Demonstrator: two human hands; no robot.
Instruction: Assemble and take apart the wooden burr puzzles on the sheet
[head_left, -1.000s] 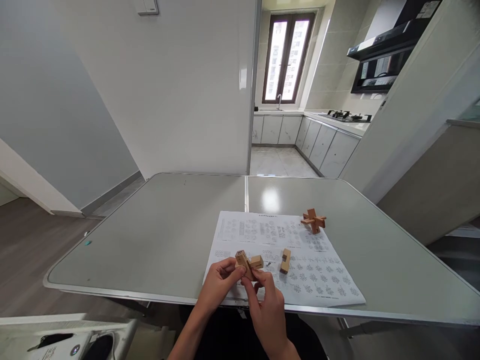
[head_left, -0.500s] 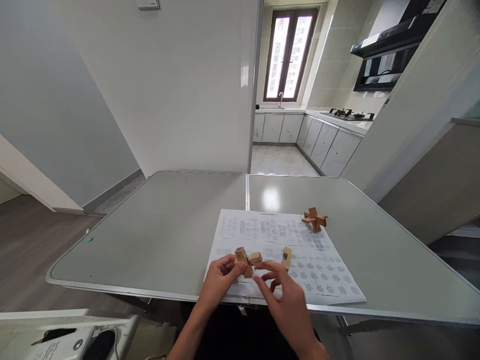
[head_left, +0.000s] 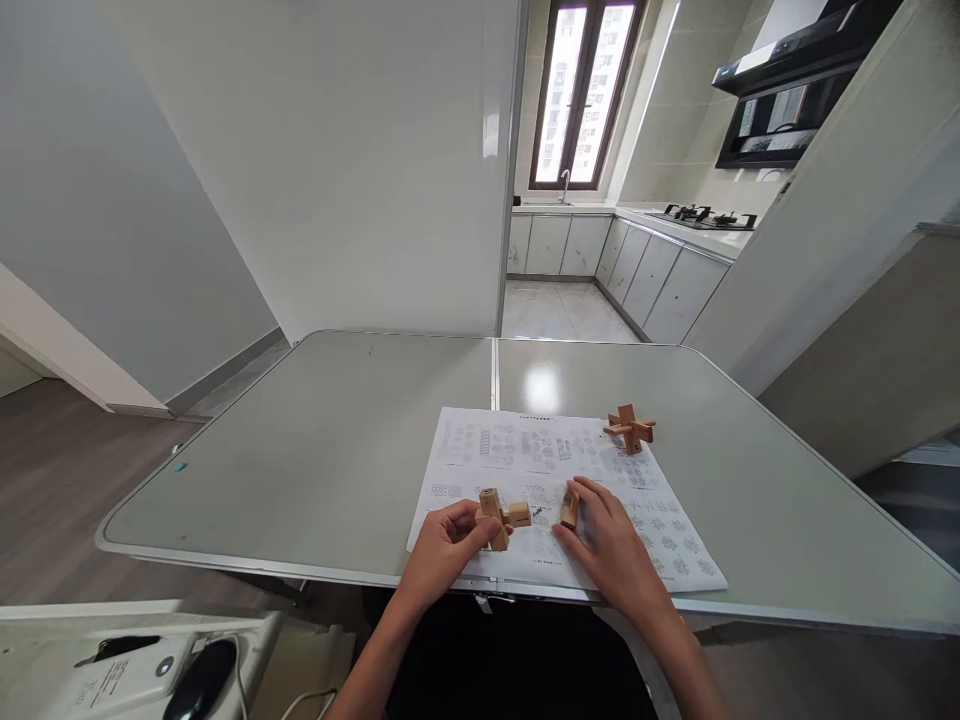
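Note:
Between the thumb and fingers of my left hand (head_left: 442,555) is a partly joined wooden burr puzzle (head_left: 493,530), its pieces crossing, with one block sticking out to the right. My right hand (head_left: 611,545) has its thumb and fingers around a loose notched wooden puzzle piece (head_left: 570,510), which lies on or just above the paper. Under both hands spreads a printed instruction sheet (head_left: 525,460) with rows of small diagrams. At its far right corner stands a second, cross-shaped wooden burr puzzle (head_left: 630,430), touched by neither hand.
The grey folding table (head_left: 300,450) has a seam down its middle and a metal rim. A small teal bit (head_left: 180,467) lies near its left edge. Below left, a white tray holds a black computer mouse (head_left: 201,680) and a white box (head_left: 127,680).
My right hand has moved right, away from the puzzle in my left hand, and has closed around the loose notched piece. My left hand has turned its puzzle slightly. The camera view has shifted a little.

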